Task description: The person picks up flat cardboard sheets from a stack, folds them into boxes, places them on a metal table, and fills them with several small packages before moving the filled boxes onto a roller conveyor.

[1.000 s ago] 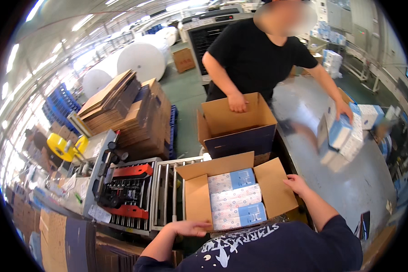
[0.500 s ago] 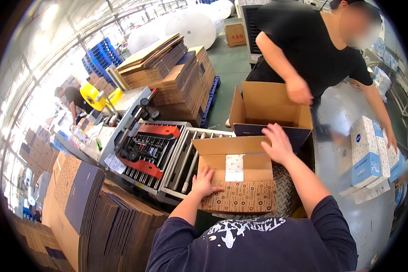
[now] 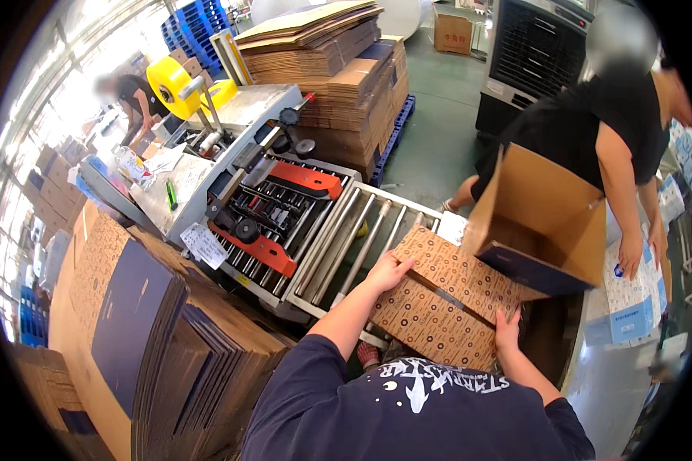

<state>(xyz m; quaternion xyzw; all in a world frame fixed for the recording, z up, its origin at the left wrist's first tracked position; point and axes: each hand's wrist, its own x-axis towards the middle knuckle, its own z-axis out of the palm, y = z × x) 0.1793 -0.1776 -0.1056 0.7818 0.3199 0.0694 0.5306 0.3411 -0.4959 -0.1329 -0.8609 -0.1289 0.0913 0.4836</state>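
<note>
A patterned brown cardboard box [image 3: 438, 321] lies in front of me with its two top flaps folded down, a narrow dark gap between them. My left hand [image 3: 387, 273] grips its far left edge, thumb over the top. At its right side, my right hand [image 3: 507, 330] presses with fingers along the edge, so the box is held between both hands. Just beyond it, touching or nearly so, stands an open cardboard box [image 3: 550, 200] with a dark blue outside, its visible inside bare. A white paper [image 3: 452, 227] shows between the two boxes.
A roller conveyor [image 3: 361, 238] leads left to a taping machine [image 3: 273, 215] with red guides. Flattened cartons [image 3: 146, 330] stand at left; more are stacked [image 3: 323, 92] behind. A co-worker [image 3: 592, 131] leans over white-and-blue packages [image 3: 630, 300] on the metal table at right.
The patterned box's raised flaps have been folded down and the box now sits angled. My right hand moved down to its side. The co-worker bent toward the packages; the open box is tilted.
</note>
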